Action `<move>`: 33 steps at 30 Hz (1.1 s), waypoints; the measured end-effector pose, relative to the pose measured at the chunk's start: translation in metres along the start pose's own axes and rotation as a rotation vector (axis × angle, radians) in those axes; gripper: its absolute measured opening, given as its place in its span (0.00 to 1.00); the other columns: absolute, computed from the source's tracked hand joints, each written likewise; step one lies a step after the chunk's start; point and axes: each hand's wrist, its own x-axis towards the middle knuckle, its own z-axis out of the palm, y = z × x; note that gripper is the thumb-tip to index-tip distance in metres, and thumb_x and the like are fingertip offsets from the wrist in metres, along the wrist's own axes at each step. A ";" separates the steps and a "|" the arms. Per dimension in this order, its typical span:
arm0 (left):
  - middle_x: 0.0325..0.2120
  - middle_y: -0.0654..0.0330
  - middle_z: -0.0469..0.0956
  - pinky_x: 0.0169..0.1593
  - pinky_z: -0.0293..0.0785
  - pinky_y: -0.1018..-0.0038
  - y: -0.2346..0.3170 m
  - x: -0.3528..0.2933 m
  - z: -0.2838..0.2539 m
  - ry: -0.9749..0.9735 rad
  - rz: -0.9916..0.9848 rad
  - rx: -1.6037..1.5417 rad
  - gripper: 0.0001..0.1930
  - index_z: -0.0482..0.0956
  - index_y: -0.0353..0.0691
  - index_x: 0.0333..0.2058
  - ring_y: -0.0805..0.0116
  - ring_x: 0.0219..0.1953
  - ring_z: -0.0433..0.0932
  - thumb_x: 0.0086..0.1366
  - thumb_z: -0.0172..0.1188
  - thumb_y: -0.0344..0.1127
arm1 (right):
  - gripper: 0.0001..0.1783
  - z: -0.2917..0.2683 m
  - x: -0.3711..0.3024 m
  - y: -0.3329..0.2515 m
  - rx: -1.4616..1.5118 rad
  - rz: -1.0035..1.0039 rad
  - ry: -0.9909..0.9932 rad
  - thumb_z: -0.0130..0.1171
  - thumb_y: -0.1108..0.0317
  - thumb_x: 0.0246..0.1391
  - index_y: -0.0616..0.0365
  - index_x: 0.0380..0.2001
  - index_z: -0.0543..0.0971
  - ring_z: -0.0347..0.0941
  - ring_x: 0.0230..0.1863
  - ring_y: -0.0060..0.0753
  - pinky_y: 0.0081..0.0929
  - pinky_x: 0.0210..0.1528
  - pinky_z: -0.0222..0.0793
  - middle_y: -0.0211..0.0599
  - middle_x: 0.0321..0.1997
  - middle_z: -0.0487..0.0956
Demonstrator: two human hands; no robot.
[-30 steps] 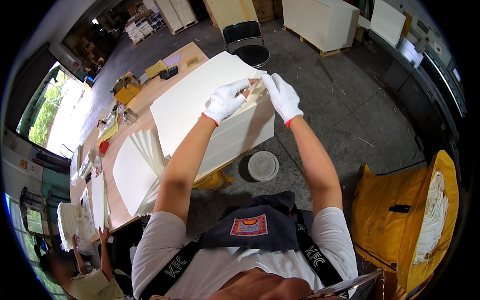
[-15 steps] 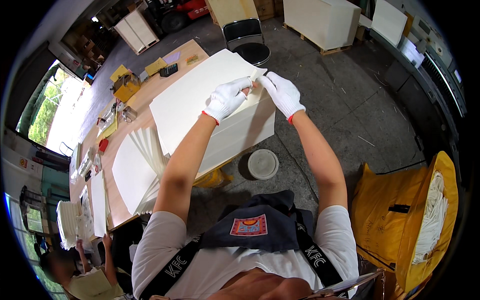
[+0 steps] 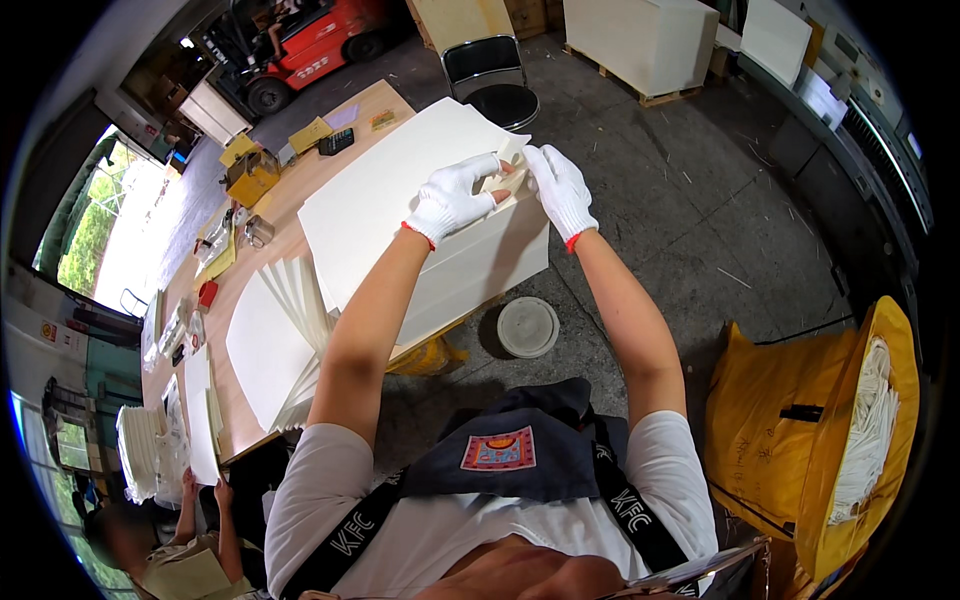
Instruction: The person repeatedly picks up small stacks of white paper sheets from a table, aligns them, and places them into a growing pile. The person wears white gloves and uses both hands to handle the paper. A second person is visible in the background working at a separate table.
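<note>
A tall stack of large white paper sheets [image 3: 390,170] lies on the table, its far right corner under my two gloved hands. My left hand [image 3: 455,197] rests on top with thumb and forefinger apart, their bare tips touching the lifted sheet edges. Between these tips a few sheet edges [image 3: 513,150] curl up. At the corner my right hand [image 3: 560,188] has its fingers bent together against the sheets' edge, pinching it; its fingertips are partly hidden. Both gloves are white knit with red cuffs. A fanned pile of sheets [image 3: 270,345] lies nearer, left of my left forearm.
The wooden table [image 3: 235,300] bears a yellow box [image 3: 252,178], a calculator [image 3: 337,142] and a metal cup [image 3: 259,231]. A lidded bucket [image 3: 527,328] and yellow sack [image 3: 770,420] stand nearby. Beyond are a black chair [image 3: 490,80] and red forklift [image 3: 310,45]. Another person [image 3: 190,560] handles paper at lower left.
My left thumb and forefinger have spread apart at the sheet corner. My right hand has shifted slightly left, its fingers bent more. The forklift has come further into view at the back.
</note>
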 end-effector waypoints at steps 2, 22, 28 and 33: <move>0.46 0.55 0.84 0.54 0.77 0.66 0.000 0.000 0.000 0.004 0.003 0.001 0.21 0.81 0.56 0.54 0.55 0.48 0.83 0.61 0.66 0.46 | 0.31 0.000 0.000 -0.001 0.000 -0.005 0.001 0.44 0.37 0.65 0.56 0.32 0.75 0.77 0.35 0.49 0.42 0.41 0.67 0.43 0.27 0.78; 0.52 0.60 0.80 0.49 0.80 0.61 0.001 -0.013 0.012 0.292 0.429 0.313 0.20 0.79 0.52 0.50 0.53 0.46 0.81 0.57 0.60 0.37 | 0.35 -0.027 -0.011 0.017 -0.505 -0.191 -0.039 0.45 0.31 0.62 0.55 0.39 0.78 0.79 0.42 0.57 0.48 0.46 0.72 0.51 0.35 0.82; 0.44 0.58 0.81 0.45 0.79 0.58 -0.017 0.006 0.018 0.251 0.332 0.368 0.16 0.80 0.49 0.46 0.52 0.42 0.81 0.58 0.60 0.41 | 0.28 -0.024 -0.007 0.020 -0.672 -0.495 0.029 0.54 0.36 0.61 0.53 0.33 0.79 0.79 0.34 0.51 0.46 0.38 0.74 0.45 0.31 0.80; 0.44 0.57 0.81 0.49 0.77 0.58 -0.008 0.020 0.014 0.172 0.201 0.357 0.15 0.81 0.50 0.46 0.52 0.46 0.81 0.60 0.59 0.40 | 0.23 -0.032 0.004 0.011 -0.835 -0.685 0.031 0.58 0.41 0.60 0.50 0.34 0.79 0.79 0.32 0.48 0.46 0.36 0.74 0.42 0.28 0.79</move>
